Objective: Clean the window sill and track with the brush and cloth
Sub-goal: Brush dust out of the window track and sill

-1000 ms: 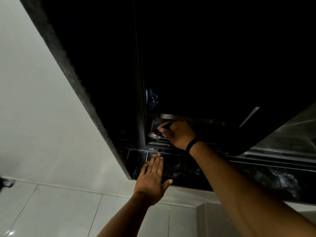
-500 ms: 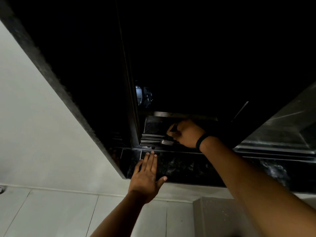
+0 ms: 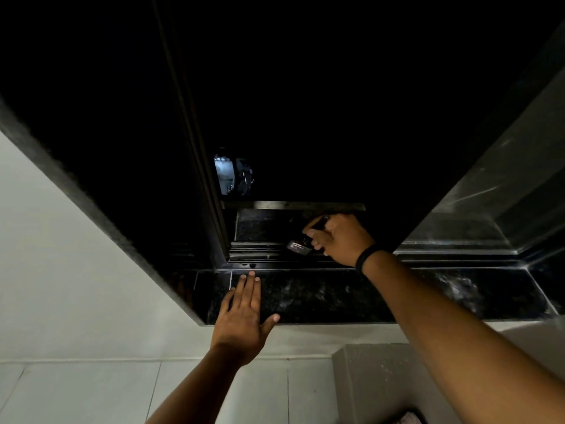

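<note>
My right hand (image 3: 339,238) is closed around a dark brush (image 3: 301,245), whose head rests in the metal window track (image 3: 263,255) just right of the sliding frame's corner. The brush handle pokes up past my thumb. My left hand (image 3: 244,313) lies flat, fingers together, on the black marble sill (image 3: 321,295), fingertips near the track's front edge. The cloth is not in view.
A dark sliding window frame (image 3: 211,209) stands upright left of the brush. Beyond the opening it is black, with one small lit patch (image 3: 227,174). White tiled wall (image 3: 76,387) lies below the sill; a grey ledge (image 3: 376,377) sits at the lower right.
The brush and my right hand have slid rightward along the track, away from the frame corner. My left hand stays flat on the sill. The view has tilted a little.
</note>
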